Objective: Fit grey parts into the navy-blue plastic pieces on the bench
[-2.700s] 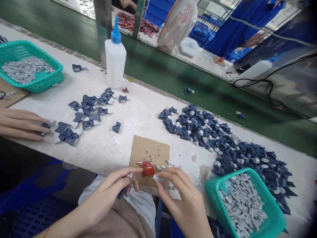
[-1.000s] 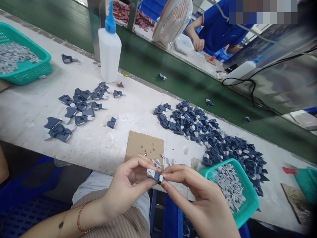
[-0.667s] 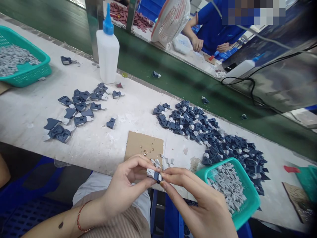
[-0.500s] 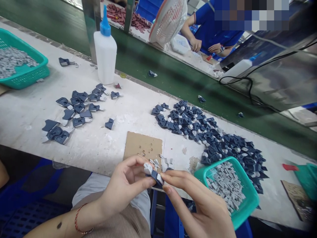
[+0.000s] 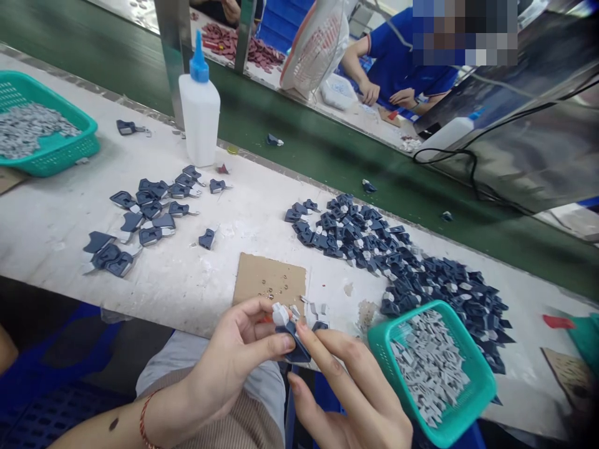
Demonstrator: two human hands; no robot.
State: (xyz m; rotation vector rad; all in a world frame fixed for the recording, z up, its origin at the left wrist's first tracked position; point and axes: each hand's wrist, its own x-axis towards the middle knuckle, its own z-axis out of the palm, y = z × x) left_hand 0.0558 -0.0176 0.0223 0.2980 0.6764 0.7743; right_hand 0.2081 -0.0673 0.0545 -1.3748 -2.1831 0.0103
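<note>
My left hand pinches a dark blue plastic part between thumb and fingers, above the table's near edge. A whitish-grey piece sticks up from its upper end. The forefinger of my right hand rests against the part's right side; its thumb is held apart below, so this hand is open. Just beyond my fingers lie a few small grey pieces and another dark blue part, partly hidden. A brown cardboard piece with tiny metal bits lies behind my left hand.
A teal basket of grey pieces stands at right, before a heap of blue parts. More blue parts, a white glue bottle and another basket are at left. Beyond runs a green conveyor belt; a co-worker sits across.
My right thumb has come away from the part and the fingers have spread. The light piece on the part's right end no longer shows. The view has shifted slightly.
</note>
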